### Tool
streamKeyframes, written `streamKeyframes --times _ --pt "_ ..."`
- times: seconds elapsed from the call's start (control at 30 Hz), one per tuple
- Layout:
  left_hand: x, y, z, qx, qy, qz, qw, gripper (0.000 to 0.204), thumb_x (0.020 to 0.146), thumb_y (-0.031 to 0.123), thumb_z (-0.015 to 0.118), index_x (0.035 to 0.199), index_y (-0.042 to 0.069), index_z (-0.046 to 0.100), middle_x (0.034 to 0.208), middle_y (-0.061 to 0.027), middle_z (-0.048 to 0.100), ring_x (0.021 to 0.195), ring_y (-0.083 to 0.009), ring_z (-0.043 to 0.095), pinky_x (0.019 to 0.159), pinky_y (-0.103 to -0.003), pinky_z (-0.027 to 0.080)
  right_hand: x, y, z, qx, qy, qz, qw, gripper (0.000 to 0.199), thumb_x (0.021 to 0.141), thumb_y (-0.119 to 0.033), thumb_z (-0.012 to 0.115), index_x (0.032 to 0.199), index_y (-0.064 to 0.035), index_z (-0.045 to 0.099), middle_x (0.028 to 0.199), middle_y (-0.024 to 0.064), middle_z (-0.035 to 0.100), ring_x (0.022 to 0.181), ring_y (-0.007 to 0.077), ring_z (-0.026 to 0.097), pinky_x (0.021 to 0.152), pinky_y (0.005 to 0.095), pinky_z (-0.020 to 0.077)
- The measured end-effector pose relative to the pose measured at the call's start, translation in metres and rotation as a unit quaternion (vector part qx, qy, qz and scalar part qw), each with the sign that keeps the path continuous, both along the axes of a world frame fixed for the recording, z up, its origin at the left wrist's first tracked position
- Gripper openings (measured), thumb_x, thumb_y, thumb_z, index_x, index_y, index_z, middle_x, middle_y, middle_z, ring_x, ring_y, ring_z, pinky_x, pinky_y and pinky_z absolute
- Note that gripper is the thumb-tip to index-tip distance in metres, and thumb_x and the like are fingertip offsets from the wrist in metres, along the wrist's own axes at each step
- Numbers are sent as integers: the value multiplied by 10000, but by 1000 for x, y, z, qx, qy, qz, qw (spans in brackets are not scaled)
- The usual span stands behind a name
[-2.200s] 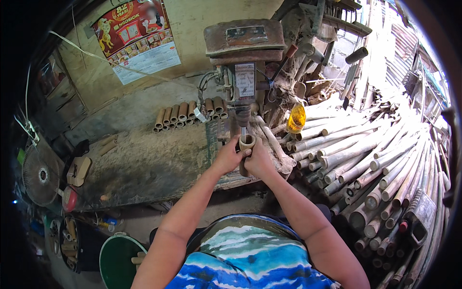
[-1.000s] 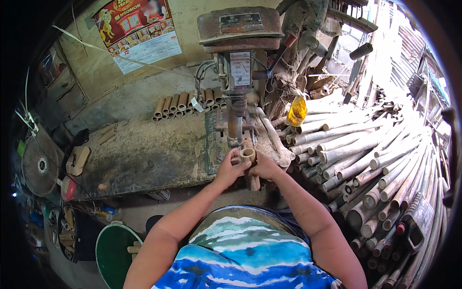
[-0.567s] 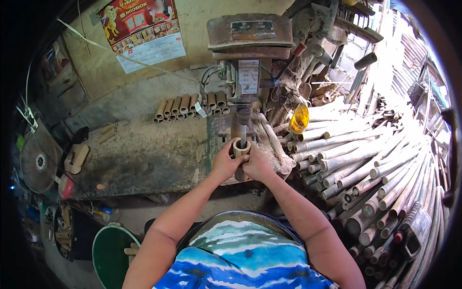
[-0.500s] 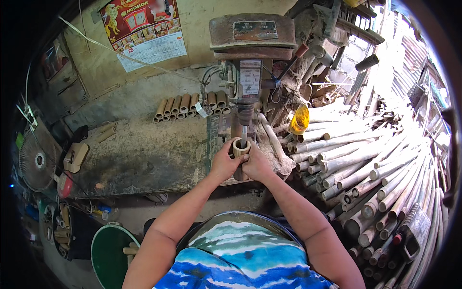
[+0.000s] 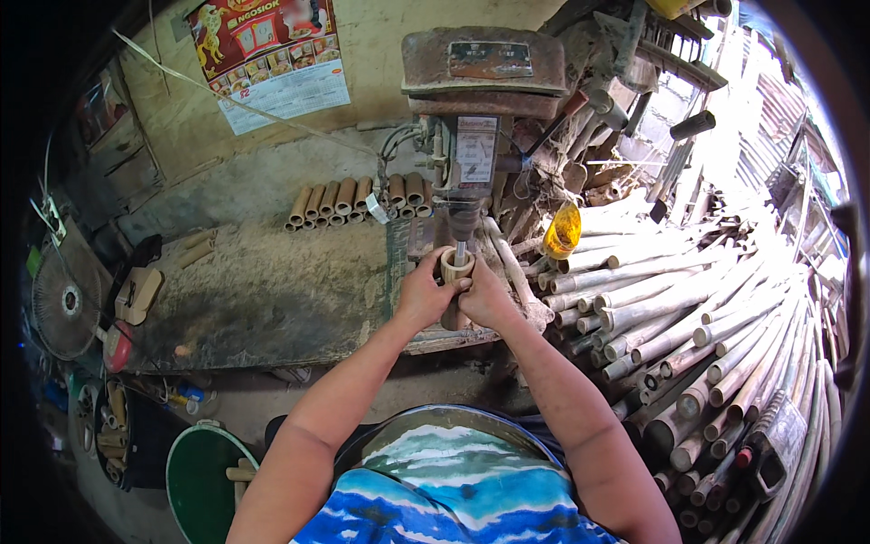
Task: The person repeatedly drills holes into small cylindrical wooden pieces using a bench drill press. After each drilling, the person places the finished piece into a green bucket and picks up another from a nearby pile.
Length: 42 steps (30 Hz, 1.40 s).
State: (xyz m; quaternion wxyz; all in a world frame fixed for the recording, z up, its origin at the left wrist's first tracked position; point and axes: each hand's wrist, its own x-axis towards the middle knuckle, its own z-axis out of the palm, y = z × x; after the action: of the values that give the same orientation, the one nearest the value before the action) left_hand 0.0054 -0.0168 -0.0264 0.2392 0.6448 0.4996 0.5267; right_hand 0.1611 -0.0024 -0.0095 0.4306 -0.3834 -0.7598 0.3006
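A short bamboo tube [image 5: 458, 269] is held upright between my two hands beneath a drill press [image 5: 482, 68]. My left hand [image 5: 423, 295] wraps round the tube's left side and my right hand [image 5: 488, 295] its right side, thumbs close together at the front. The press's metal shaft [image 5: 461, 251] reaches down into the tube's open upper end. Its lower tip is hidden inside the tube. Below my hands part of a rounded brown piece shows; whether it belongs to the tube I cannot tell.
Cut bamboo tubes [image 5: 340, 199] lie stacked against the wall on the dusty workbench [image 5: 272, 313]. Long bamboo poles [image 5: 671, 290] are heaped at the right. A yellow container [image 5: 563, 230] hangs beside the press. At the left stand a fan [image 5: 68, 299] and a green bucket [image 5: 195, 476].
My hands and the tube have moved slightly away from me and up along the shaft, so less of the shaft shows above the rim. The whole view has shifted a little.
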Motion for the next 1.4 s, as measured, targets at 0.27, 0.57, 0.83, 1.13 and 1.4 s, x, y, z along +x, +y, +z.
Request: streamKeyframes --times 0.27,0.57,0.83,1.13,1.4 --pt "16 -17 17 -51 40 5 998 696 810 218 860 1399 47 530 1223 -192 706 1135 -315 694 959 -398 541 14 -8 -6 -19 -37 -46 998 510 777 -2 588 1283 -2 528 1176 233 661 1157 414 625 1003 445 474" --pt "9 -30 13 -16 -34 -45 998 672 825 136 848 1406 44 525 1251 -164 692 1156 -247 678 980 -377 534 4 -27 -4 -1 -71 -82 994 447 788 -14 583 1229 -4 511 1104 270 656 1105 467 619 926 498 488" --pt "-8 -22 14 -37 -65 -58 996 690 835 5 809 1440 20 479 1345 -128 638 1273 -218 593 1099 -363 453 -11 -32 15 17 -39 -52 998 421 788 -22 605 1180 26 460 1056 306 637 1047 509 615 895 534 494" --pt "-8 -2 25 -33 -62 -56 996 672 839 14 804 1431 14 486 1342 -136 639 1287 -224 585 1113 -368 437 -9 -3 23 -14 -76 -57 995 440 779 -24 617 1182 46 454 1078 314 642 1075 509 616 916 532 494" --pt "8 3 26 -1 -21 -39 999 630 846 149 827 1383 30 519 1256 -173 690 1196 -276 659 1005 -388 508 8 -1 21 15 -56 -70 996 405 792 -40 616 1153 38 449 1066 335 633 1090 522 597 903 553 489"
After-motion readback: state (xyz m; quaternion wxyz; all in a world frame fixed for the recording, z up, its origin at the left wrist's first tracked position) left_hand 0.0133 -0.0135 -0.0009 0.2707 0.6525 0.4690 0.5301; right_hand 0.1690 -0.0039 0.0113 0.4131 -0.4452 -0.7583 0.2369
